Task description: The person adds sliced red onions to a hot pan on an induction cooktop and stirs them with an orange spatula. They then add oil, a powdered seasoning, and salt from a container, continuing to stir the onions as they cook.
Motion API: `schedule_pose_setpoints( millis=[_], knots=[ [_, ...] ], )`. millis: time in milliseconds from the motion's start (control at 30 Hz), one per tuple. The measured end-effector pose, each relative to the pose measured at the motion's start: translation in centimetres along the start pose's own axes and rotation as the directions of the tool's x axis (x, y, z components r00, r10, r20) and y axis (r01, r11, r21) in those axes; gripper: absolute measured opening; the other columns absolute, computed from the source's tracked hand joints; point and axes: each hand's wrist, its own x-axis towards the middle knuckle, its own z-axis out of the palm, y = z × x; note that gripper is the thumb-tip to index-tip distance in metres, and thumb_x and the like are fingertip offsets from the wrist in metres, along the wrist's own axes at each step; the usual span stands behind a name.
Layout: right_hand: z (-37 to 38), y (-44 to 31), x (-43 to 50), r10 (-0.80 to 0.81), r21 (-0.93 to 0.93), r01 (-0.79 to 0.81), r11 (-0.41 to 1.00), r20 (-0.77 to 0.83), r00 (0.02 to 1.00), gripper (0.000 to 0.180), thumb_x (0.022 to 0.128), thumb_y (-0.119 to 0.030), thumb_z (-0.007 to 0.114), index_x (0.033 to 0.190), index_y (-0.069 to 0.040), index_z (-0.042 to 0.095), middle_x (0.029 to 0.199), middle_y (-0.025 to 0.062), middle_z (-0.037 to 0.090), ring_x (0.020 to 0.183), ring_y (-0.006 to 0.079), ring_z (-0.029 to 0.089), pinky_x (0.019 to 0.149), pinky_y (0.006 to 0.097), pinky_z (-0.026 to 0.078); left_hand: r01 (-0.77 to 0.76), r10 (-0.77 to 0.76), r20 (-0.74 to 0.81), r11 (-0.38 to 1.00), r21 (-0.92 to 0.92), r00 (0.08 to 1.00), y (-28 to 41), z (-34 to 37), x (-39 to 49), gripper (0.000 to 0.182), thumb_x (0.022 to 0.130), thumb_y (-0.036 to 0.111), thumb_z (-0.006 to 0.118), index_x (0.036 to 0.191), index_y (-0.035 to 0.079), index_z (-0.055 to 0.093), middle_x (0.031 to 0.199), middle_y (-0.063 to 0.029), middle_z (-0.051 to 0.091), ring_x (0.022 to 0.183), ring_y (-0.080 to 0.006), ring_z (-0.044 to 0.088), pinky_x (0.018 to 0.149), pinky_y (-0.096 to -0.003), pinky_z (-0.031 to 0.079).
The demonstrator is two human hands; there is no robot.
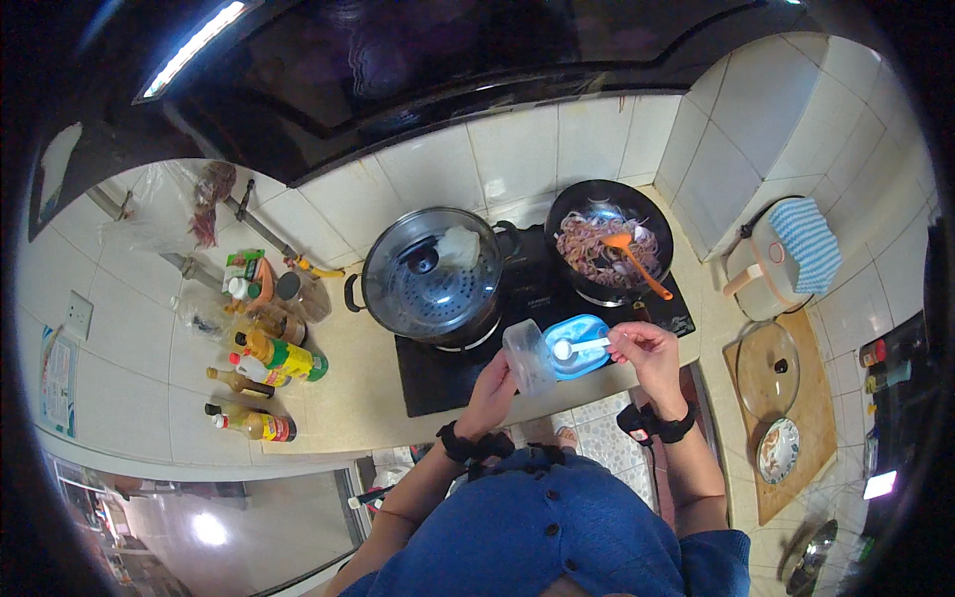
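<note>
My left hand (494,388) grips a plastic container (528,357) with a clear lid swung up and a light-blue inside. In my right hand (647,357) is the handle of a small white measuring spoon (565,349), its bowl over the container and holding something white. Both hands are above the front edge of the black cooktop (455,380). Behind them, a black wok (556,224) holds sliced onions and other pieces (589,257), with an orange spatula (638,265) resting in it. A glass-lidded steamer pot (440,298) stands to the left, something pale under its lid.
Several sauce and oil bottles (276,358) stand on the counter at left. At right are a lidded cooker (753,276) with a striped cloth (806,242), and a wooden board (809,418) bearing a glass lid (765,373) and a patterned dish (777,450). A range hood (448,45) hangs above.
</note>
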Motion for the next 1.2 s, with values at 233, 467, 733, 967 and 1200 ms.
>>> schedule_pose_setpoints(
  millis=[233,467,733,967,1200],
  knots=[
    [-4.0,-1.5,4.5,-0.011,0.110,0.027,0.994,-0.144,0.989,0.010,0.081,-0.006,0.059,0.087,0.001,0.064,0.073,0.0054,0.063,0.061,0.0087,0.056,0.056,0.0183,0.043,0.091,-0.089,-0.094,0.996,0.013,0.992,-2.1,0.3,0.6,0.026,0.089,0.004,0.045,0.114,0.003,0.051,0.108,-0.0036,0.055,0.102,-0.0141,0.050,0.090,-0.0287,0.039],
    [-6.8,-2.8,15.1,-0.518,-0.688,0.330,0.646,-0.078,0.852,0.015,0.081,-0.014,0.063,0.079,0.001,0.065,0.067,0.0061,0.063,0.057,0.0110,0.056,0.053,0.0261,0.044,0.050,-0.054,-0.151,0.998,-0.028,0.987,-3.4,-0.9,-1.0,0.028,0.090,0.004,0.044,0.119,0.002,0.047,0.115,-0.0054,0.054,0.107,-0.0149,0.049,0.092,-0.0291,0.038],
    [-5.9,-2.0,19.2,-0.689,-0.825,0.517,0.230,0.237,0.685,0.010,0.077,-0.011,0.063,0.076,-0.001,0.063,0.070,0.0128,0.062,0.058,0.0183,0.059,0.053,0.0287,0.045,0.008,-0.014,-0.206,1.000,-0.029,0.978,-3.0,-2.3,-2.3,0.029,0.092,0.008,0.043,0.120,0.001,0.047,0.113,-0.0059,0.055,0.107,-0.0154,0.049,0.093,-0.0294,0.038],
    [-1.0,-3.3,13.7,0.022,0.190,-0.043,0.981,0.111,0.994,0.004,0.079,-0.006,0.058,0.081,-0.008,0.055,0.067,-0.0003,0.056,0.055,0.0058,0.049,0.049,0.0164,0.035,0.002,-0.035,-0.293,0.994,-0.112,0.956,-2.0,-4.5,-3.8,0.030,0.092,0.009,0.044,0.120,0.001,0.045,0.113,-0.0050,0.052,0.104,-0.0131,0.048,0.091,-0.0277,0.038],
    [13.2,-1.9,2.7,-0.252,-0.408,0.604,0.685,0.645,0.721,0.008,0.074,-0.010,0.063,0.079,-0.004,0.061,0.072,0.0092,0.058,0.065,0.0219,0.058,0.058,0.0298,0.046,-0.023,-0.030,-0.398,0.992,-0.128,0.917,-1.3,-7.7,-6.4,0.020,0.093,0.015,0.045,0.109,0.003,0.048,0.091,0.0009,0.050,0.082,-0.0070,0.045,0.074,-0.0216,0.038]
  ],
)
